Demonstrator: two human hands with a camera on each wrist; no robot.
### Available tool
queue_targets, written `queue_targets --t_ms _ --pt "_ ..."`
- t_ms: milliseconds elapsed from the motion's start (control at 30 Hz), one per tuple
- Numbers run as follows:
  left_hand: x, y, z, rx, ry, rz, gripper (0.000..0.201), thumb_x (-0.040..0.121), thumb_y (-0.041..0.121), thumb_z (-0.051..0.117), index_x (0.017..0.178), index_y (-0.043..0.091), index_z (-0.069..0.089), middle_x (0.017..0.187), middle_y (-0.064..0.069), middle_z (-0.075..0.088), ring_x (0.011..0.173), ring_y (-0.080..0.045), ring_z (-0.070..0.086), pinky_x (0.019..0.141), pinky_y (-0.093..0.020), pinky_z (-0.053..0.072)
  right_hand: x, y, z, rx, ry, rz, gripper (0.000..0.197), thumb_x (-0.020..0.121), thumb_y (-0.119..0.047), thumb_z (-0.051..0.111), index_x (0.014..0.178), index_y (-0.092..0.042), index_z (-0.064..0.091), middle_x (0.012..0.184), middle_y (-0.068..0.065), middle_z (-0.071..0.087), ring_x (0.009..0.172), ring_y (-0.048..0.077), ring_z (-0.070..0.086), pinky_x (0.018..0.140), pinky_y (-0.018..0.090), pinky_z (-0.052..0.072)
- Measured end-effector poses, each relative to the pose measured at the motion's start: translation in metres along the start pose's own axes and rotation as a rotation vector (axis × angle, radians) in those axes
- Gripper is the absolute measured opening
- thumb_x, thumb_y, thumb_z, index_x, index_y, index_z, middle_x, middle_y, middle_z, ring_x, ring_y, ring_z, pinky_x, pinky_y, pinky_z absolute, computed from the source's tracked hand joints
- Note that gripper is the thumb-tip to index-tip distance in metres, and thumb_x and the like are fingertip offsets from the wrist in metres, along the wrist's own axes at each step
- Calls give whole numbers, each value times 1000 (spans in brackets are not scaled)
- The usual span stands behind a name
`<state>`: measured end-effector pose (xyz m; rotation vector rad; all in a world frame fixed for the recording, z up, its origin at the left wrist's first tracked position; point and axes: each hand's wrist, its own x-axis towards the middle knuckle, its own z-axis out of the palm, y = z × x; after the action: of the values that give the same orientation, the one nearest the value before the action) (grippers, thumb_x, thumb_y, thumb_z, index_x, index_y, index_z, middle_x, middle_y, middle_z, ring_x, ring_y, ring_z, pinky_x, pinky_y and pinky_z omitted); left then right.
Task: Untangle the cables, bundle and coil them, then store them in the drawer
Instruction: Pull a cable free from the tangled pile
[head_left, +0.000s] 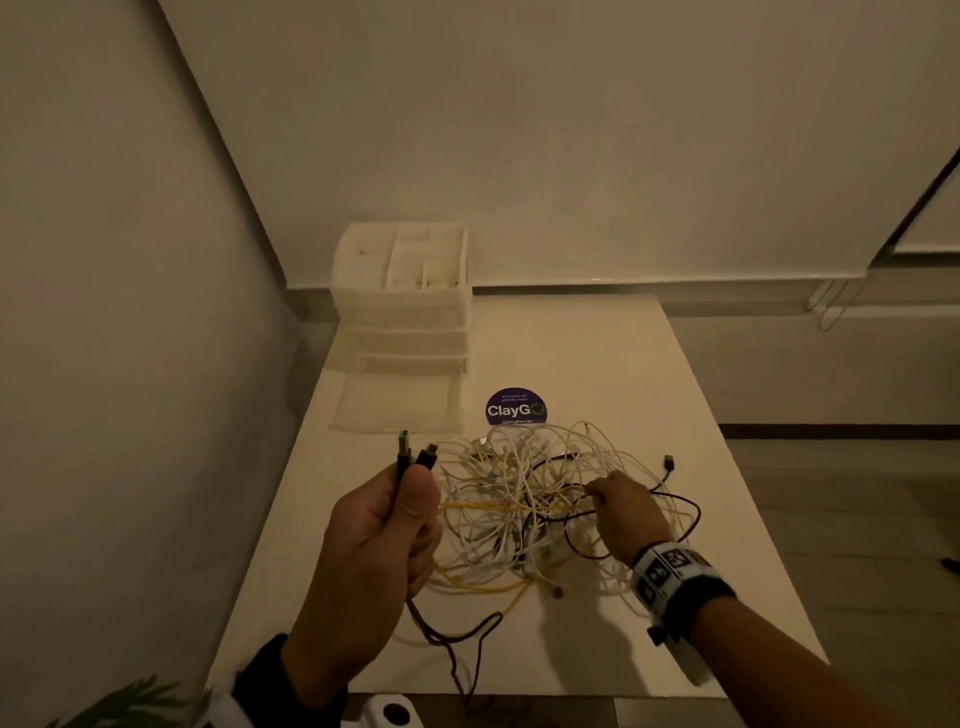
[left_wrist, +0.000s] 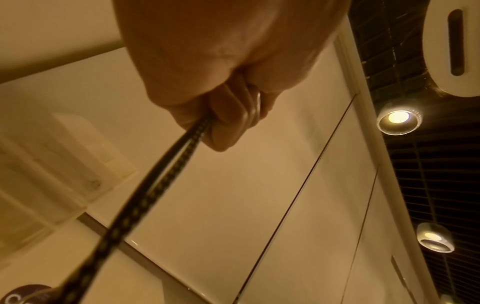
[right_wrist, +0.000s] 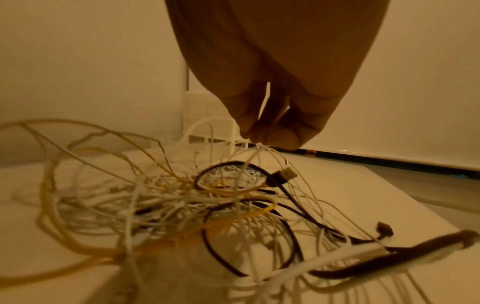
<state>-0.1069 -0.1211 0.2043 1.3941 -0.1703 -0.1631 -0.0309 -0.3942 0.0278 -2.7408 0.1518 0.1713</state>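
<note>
Here, a tangle of white, yellow and dark cables (head_left: 545, 499) lies on a pale table (head_left: 675, 395), just in front of a purple round sticker (head_left: 516, 407); the left hand (head_left: 379, 525) grips a dark braided cable (left_wrist: 155, 185), both plugs poking above the fist; the right hand (head_left: 628, 514) pinches a thin white strand (right_wrist: 259, 148) in the pile; a white drawer unit (head_left: 402, 296) stands at the table's far left corner.

A plain indoor room, perhaps an office or shared space; which one cannot be told. Bare pale walls (head_left: 571, 130) meet in a corner behind a white table (head_left: 597, 364). A plastic drawer unit (head_left: 402, 291) stands at the table's far left corner, a round "ClayGo" sticker (head_left: 515, 408) beside it. Recessed ceiling lamps (left_wrist: 398, 120) glow overhead.
</note>
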Motion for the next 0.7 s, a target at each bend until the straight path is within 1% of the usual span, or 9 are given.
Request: queue_targets --t_ms 100,167,267,333,400,467,567,633,700 --pt "4 -3 3 13 51 -3 59 71 71 63 60 17 44 49 8 28 41 -10 18 40 -17 21 28 4 2 -199 -118 -62 29 93 -10 46 115 -18 63 114 5 55 106 26 56 85 36 49" --pt "7 -3 3 16 99 2 61 71 71 63 59 14 42 49 7 27 40 -10 18 40 -17 21 37 5 3 -335 -215 -22 24 94 -17 47 115 -16 58 120 7 52 112 27 53 87 38 49" --pt "9 -3 -2 -9 192 16 63 70 70 65 60 12 41 50 4 26 41 -10 17 40 -16 22 45 6 6 -475 -335 42 29 96 -27 42 121 -17 53 123 6 54 114 27 53 92 38 47" --pt "10 -4 -4 -26 240 26 66 69 71 66 60 10 40 51 2 24 41 -11 17 40 -16 21 47 5 10 -559 -371 42 30 96 -28 40 122 -20 53 124 5 56 116 27 52 96 40 44" --pt "9 -5 -4 -33 272 38 68 68 71 66 60 9 39 51 1 24 41 -11 16 40 -16 21 49 3 11 -592 -371 37 31 95 -30 39 122 -22 53 126 4 54 120 28 46 100 44 38" --pt "9 -5 -4 -34 290 48 70 69 71 66 61 7 38 51 0 23 41 -11 16 40 -16 21 52 0 5 -491 -300 44 28 96 -35 40 117 -25 54 126 3 50 121 29 41 98 48 36" --pt "9 -6 -3 -30 313 57 75 68 72 66 63 3 36 50 2 23 41 -11 15 40 -17 21 60 -4 -20 -37 -27 75 16 95 -38 51 100 -26 60 119 4 46 111 33 39 86 45 41" --pt "11 -6 -1 -29 315 58 75 68 73 66 63 3 37 50 3 23 41 -11 15 40 -17 21 66 -11 -44 289 145 43 13 91 -36 60 87 -24 60 111 8 53 106 34 46 81 41 40" --pt "14 -6 2 -17 308 63 74 67 73 65 63 5 38 50 3 23 42 -11 16 40 -17 22 69 -26 -70 547 255 -31 15 89 -29 64 81 -17 60 91 6 60 91 26 55 76 34 40"
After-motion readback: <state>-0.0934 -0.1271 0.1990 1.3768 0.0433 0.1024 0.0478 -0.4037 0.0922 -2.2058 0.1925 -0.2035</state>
